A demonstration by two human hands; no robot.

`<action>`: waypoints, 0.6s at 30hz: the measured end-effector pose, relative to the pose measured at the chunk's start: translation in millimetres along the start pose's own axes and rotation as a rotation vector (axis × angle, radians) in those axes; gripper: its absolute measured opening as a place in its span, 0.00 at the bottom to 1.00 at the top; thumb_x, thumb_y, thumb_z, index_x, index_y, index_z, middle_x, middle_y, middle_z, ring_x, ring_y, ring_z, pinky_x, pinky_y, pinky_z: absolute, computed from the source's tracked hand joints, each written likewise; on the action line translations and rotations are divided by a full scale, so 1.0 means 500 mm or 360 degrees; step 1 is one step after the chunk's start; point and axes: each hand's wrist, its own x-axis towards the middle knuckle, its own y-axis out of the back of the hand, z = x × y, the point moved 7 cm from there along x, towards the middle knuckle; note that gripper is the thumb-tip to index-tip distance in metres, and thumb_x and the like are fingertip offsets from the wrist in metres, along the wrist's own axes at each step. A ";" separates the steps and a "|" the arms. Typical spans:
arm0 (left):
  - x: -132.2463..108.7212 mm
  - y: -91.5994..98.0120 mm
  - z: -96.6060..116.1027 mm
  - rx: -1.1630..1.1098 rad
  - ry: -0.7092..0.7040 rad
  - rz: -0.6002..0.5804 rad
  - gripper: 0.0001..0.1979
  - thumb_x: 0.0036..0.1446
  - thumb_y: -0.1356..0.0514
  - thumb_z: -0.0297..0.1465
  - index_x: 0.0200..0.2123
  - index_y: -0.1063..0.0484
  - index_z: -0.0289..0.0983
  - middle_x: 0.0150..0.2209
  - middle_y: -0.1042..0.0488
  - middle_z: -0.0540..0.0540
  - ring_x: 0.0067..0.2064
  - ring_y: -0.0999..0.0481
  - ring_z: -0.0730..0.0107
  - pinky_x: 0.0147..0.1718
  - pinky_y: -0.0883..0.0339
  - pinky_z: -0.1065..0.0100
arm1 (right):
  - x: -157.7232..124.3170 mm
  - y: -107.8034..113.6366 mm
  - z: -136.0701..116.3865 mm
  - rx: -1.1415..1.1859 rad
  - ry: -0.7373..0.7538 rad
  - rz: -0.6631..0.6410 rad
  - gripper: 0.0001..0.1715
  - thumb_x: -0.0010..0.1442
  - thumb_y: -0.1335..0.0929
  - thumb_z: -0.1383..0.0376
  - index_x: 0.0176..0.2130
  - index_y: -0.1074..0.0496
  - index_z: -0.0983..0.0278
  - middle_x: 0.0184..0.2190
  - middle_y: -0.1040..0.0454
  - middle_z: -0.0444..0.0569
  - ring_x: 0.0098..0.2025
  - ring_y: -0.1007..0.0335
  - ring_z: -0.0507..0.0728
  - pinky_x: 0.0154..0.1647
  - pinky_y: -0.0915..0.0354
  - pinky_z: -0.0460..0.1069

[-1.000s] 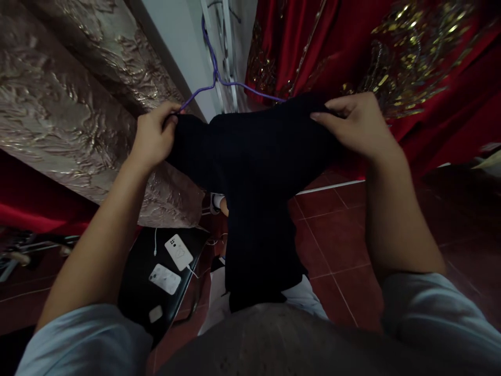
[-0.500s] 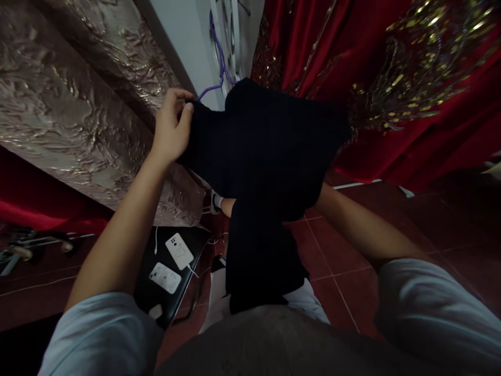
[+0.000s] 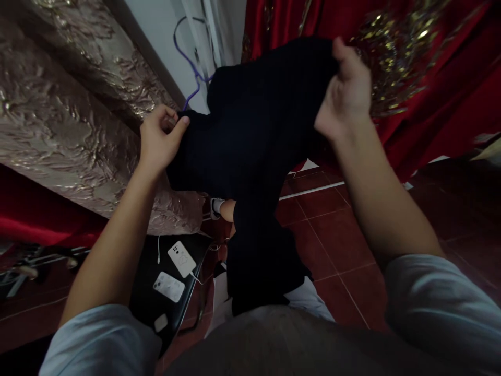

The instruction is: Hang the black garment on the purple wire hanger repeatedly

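A very dark, nearly black garment hangs stretched out before me, its lower part falling toward my lap. The hook and neck of a purple hanger come out at its upper left; the rest of the hanger is under the cloth. My left hand pinches the garment's left upper corner between thumb and fingers, beside the hanger's arm. On the other side, my right hand grips the garment's upper right edge, thumb upward, with its fingers partly hidden by the cloth.
Pinkish embossed fabric drapes on the left. Red fabric with gold sequins hangs on the right. Two phones, a white one and a patterned one, lie on a black seat. A white metal rack stands ahead.
My right hand has come up from behind the garment to its right edge, raising and spreading that side. My left hand and the hanger have shifted slightly left and down in view.
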 end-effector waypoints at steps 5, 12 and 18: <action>0.011 0.011 -0.067 0.0011 0.0001 -0.0041 0.10 0.65 0.33 0.31 0.41 0.29 0.31 0.29 0.32 0.57 0.32 0.35 0.82 0.50 0.33 0.71 | -0.055 -0.107 0.025 0.0246 -0.0200 -0.0357 0.41 0.75 0.52 0.54 0.29 0.23 0.67 0.36 0.19 0.47 0.52 0.23 0.55 0.49 0.27 0.54; -0.076 0.011 0.023 -0.0522 -0.0327 -0.0320 0.15 0.60 0.30 0.37 0.27 0.29 0.36 0.36 0.24 0.49 0.48 0.24 0.63 0.56 0.32 0.60 | -0.148 -0.188 0.116 -0.0260 0.0143 -0.1054 0.31 0.59 0.28 0.48 0.52 0.23 0.67 0.48 0.21 0.59 0.52 0.23 0.65 0.58 0.29 0.63; -0.157 -0.026 0.233 -0.0893 -0.0495 -0.0676 0.25 0.60 0.33 0.50 0.22 0.32 0.37 0.39 0.22 0.41 0.54 0.22 0.53 0.58 0.31 0.54 | -0.131 -0.235 0.143 -0.1053 0.0857 -0.0496 0.53 0.60 0.29 0.55 0.75 0.54 0.57 0.75 0.56 0.55 0.78 0.64 0.71 0.75 0.55 0.70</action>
